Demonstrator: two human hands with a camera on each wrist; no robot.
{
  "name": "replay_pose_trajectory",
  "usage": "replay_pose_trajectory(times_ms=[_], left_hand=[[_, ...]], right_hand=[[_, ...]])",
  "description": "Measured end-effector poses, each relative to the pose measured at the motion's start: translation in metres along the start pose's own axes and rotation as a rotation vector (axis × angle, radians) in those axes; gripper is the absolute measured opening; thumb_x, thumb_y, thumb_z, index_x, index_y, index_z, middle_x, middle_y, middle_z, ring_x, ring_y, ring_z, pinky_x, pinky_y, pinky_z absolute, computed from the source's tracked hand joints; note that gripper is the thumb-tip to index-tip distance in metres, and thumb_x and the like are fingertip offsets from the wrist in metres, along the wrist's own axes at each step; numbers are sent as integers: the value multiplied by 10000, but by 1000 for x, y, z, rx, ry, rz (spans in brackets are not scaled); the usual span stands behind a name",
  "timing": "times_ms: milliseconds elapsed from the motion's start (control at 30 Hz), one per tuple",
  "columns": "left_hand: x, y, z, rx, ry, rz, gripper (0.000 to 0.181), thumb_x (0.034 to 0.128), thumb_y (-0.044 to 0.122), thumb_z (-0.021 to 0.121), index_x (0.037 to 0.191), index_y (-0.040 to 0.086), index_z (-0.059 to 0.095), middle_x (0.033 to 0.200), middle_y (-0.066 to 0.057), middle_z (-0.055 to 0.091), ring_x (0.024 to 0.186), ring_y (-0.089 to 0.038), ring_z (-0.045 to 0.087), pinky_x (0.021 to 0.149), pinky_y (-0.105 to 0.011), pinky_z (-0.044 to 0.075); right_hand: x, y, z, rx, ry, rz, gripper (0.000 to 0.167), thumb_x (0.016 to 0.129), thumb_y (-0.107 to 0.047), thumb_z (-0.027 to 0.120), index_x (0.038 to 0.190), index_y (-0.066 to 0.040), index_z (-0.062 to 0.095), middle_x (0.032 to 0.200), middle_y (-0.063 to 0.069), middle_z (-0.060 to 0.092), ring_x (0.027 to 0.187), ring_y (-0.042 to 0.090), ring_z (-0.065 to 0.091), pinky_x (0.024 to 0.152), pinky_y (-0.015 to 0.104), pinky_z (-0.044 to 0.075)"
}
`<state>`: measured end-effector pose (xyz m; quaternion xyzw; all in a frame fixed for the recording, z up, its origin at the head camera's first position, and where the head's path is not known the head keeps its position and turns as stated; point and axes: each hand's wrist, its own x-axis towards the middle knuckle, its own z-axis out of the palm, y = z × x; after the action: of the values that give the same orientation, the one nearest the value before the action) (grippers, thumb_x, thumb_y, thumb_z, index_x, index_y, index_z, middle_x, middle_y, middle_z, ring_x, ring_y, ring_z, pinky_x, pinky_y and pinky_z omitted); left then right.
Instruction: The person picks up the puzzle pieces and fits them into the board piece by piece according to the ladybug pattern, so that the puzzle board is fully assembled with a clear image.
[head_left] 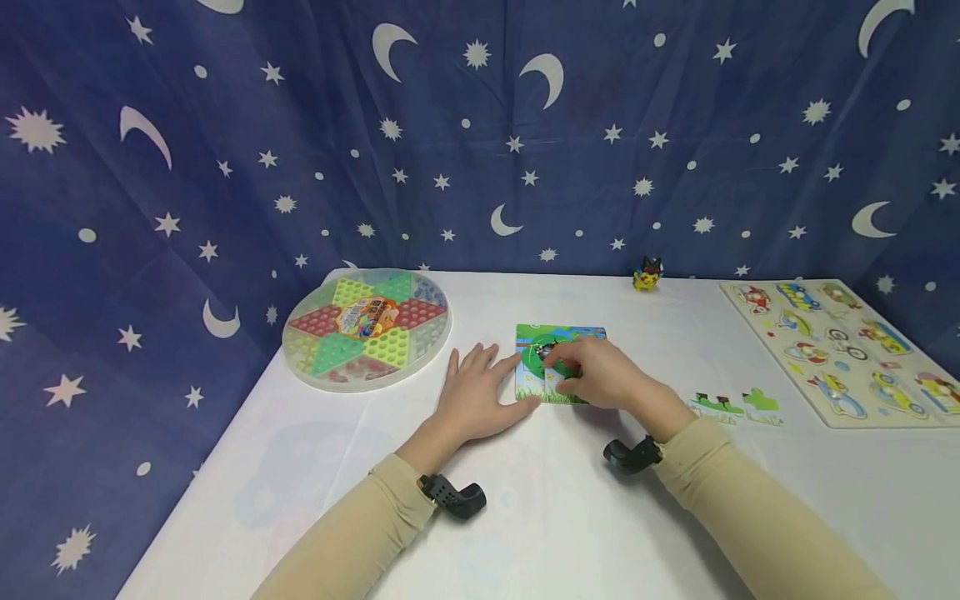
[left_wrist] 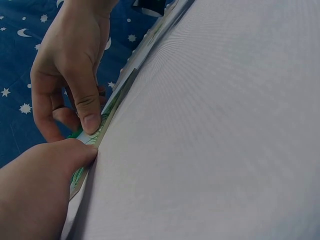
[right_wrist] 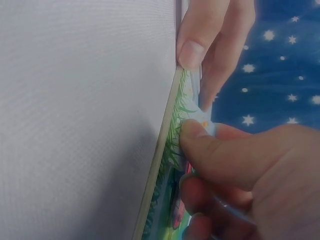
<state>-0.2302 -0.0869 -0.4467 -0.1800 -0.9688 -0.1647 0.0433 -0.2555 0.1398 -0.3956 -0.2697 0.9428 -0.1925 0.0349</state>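
A small puzzle board (head_left: 529, 385) with a green, grassy picture lies flat on the white table. My left hand (head_left: 476, 398) rests at its left side, fingers spread, with the thumb touching the front left corner. Over the board, my right hand (head_left: 606, 372) pinches a puzzle piece (right_wrist: 204, 119) between thumb and fingers; the piece shows pale blue and a yellow spot. Part of the board is hidden under this hand. In the right wrist view, a strip of printed grass (right_wrist: 175, 125) runs along the board's front edge. Two loose puzzle pieces (head_left: 761, 400) lie to the right.
A round Chinese checkers board (head_left: 367, 329) under a clear cover stands at the left. At the right lies a wooden peg puzzle (head_left: 817, 337) with vehicle pictures. A small yellow figurine (head_left: 647, 275) stands by the back edge, before a blue star-patterned cloth (head_left: 465, 150).
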Motion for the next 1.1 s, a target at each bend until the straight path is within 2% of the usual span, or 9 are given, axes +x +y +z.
replay_pose_trajectory(times_ms=[233, 600, 1100], left_hand=[[0, -1, 0, 12, -6, -2, 796, 908, 736, 525, 1550, 266, 485, 1611, -127, 382, 1520, -348, 252, 1215, -623, 69], [-1, -1, 1, 5, -6, -3, 792, 910, 726, 534, 1551, 262, 483, 1609, -131, 381, 1519, -348, 253, 1216, -622, 67], [0, 1, 0, -3, 0, 1, 779, 915, 717, 538, 1547, 265, 487, 1613, -126, 373, 1519, -351, 252, 1214, -625, 62]], right_hand=[[-1, -4, 2, -1, -1, 24, 317, 874, -135, 829, 1174, -188, 744, 879, 10, 547, 826, 197, 494, 728, 366, 446], [4, -9, 6, -8, 10, -28, 304, 877, -133, 818, 1167, -178, 740, 824, -12, 549, 808, 181, 491, 717, 366, 433], [7, -17, 10, 7, 16, -15, 326, 885, -132, 820, 1200, -172, 745, 842, 13, 545, 808, 185, 480, 697, 354, 418]])
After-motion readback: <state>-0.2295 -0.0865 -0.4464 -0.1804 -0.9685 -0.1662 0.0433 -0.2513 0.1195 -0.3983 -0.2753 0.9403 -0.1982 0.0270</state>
